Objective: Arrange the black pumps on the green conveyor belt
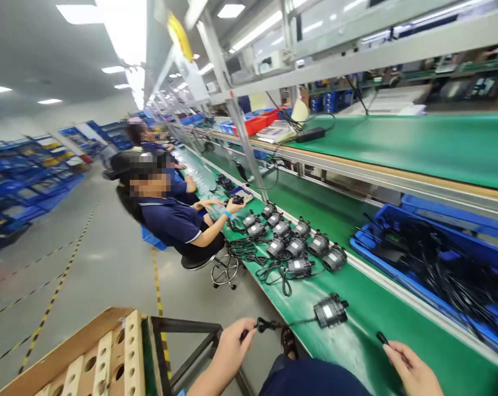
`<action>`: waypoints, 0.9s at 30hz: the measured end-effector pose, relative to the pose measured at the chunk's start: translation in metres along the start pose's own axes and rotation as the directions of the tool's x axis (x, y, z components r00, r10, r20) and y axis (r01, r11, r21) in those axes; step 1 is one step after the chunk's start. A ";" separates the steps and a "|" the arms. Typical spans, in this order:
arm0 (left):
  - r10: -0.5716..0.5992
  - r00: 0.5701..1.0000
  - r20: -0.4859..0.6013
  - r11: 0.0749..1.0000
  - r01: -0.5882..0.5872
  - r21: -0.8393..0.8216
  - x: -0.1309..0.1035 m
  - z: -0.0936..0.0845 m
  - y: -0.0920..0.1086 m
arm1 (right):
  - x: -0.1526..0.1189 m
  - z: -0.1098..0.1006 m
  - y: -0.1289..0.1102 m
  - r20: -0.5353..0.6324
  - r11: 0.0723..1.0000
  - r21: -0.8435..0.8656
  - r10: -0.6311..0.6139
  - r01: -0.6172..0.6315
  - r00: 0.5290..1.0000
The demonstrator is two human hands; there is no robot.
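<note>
One adapter (330,311) lies on the green table (368,324) apart from the finished cluster (294,242), its cord only partly handled: left hand (228,346) fingers pinch the bundled cord (267,325), right hand (411,368) fingers clamp the plug end (382,337).

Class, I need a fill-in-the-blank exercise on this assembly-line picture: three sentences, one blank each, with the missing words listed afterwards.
1. The left hand pinches a bundled black cord that leads to a black adapter lying on the ______ belt.
2. The right hand holds a small black ______ between its fingers.
3. Further up the belt, a cluster of adapters lies in front of a seated co-worker in a dark ______ polo shirt.

Missing words: green; plug; blue
</note>
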State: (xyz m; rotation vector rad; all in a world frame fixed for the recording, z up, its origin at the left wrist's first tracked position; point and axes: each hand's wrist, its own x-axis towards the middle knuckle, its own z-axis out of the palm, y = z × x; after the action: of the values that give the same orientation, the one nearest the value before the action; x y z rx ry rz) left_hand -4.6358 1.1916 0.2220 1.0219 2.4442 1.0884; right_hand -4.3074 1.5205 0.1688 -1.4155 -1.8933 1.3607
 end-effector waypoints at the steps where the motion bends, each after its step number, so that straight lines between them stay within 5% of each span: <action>1: 0.037 0.999 0.010 0.996 -0.036 -0.087 0.011 0.005 0.021 | -0.012 -0.001 -0.014 0.022 0.999 0.030 -0.039 0.039 0.999; 5: 0.205 0.952 0.228 0.926 -0.113 -0.360 0.038 0.050 0.095 | -0.046 -0.004 -0.059 0.075 0.969 0.205 -0.154 0.136 0.985; 7: 0.349 0.886 0.305 0.902 -0.230 -0.364 0.043 0.075 0.125 | -0.055 -0.007 -0.067 0.094 0.953 0.275 -0.160 0.129 0.983; 12: 0.655 0.693 0.302 0.746 -0.529 -0.404 0.045 0.114 0.174 | -0.079 -0.011 -0.067 0.140 0.911 0.399 -0.175 0.106 0.975; 19: 0.598 0.636 0.487 0.799 -0.428 -0.423 0.047 0.124 0.186 | -0.092 -0.014 -0.070 0.147 0.914 0.359 -0.256 0.189 0.956; 27: 0.646 0.621 0.443 0.763 -0.542 -0.353 0.050 0.124 0.184 | -0.090 -0.018 -0.077 0.114 0.909 0.151 -0.406 0.388 0.907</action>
State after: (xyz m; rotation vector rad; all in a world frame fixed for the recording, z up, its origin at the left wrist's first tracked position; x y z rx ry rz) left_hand -4.5188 1.3790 0.2748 1.8600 1.5247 0.9743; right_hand -4.2953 1.4478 0.2630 -0.8261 -2.0068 1.3734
